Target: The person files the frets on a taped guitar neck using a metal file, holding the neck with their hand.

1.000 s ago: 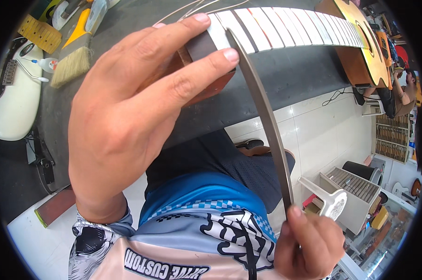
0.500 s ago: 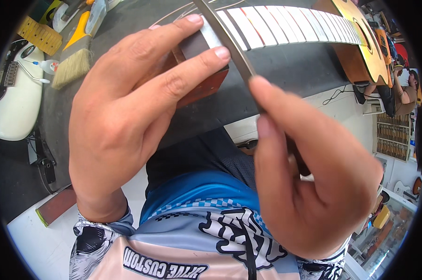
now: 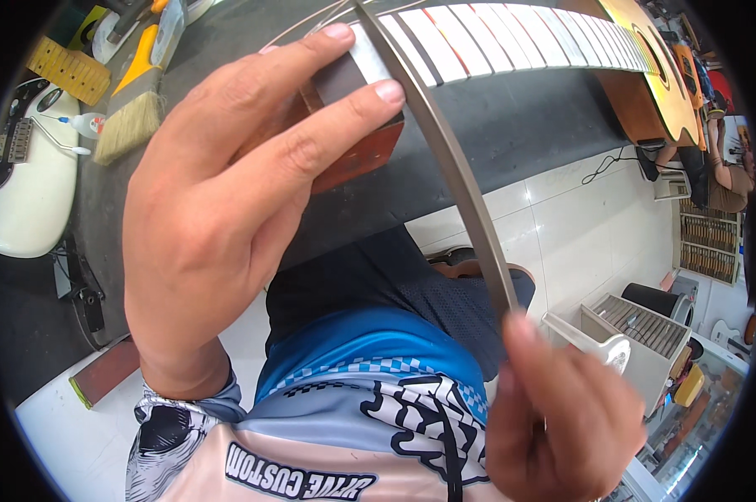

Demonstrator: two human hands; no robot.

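My left hand point(image 3: 219, 176) lies over the end of an acoustic guitar's neck point(image 3: 512, 38), palm down. Its index and middle fingers are stretched out and apart, their tips beside a long flat metal file point(image 3: 461, 184). White strips cover the fingerboard between the frets. The file lies slantwise across the neck's end, near the nut. Low on the right, my right hand point(image 3: 570, 410) is closed around the file's near end, slightly blurred by motion. A red-brown block point(image 3: 361, 159) sits under the neck's end. My left thumb is hidden.
The dark bench mat point(image 3: 520, 125) bears a yellow-handled brush point(image 3: 131, 117), a small bottle point(image 3: 85, 122) and a white electric guitar point(image 3: 26, 197) at left. The acoustic guitar's body point(image 3: 662, 117) lies far right, near a seated person point(image 3: 732, 180). Grey drawers point(image 3: 637, 326) stand below right.
My right hand has drawn back toward me, down and to the right, bringing the file along. More of the blade now shows between my hands. My left hand has barely moved.
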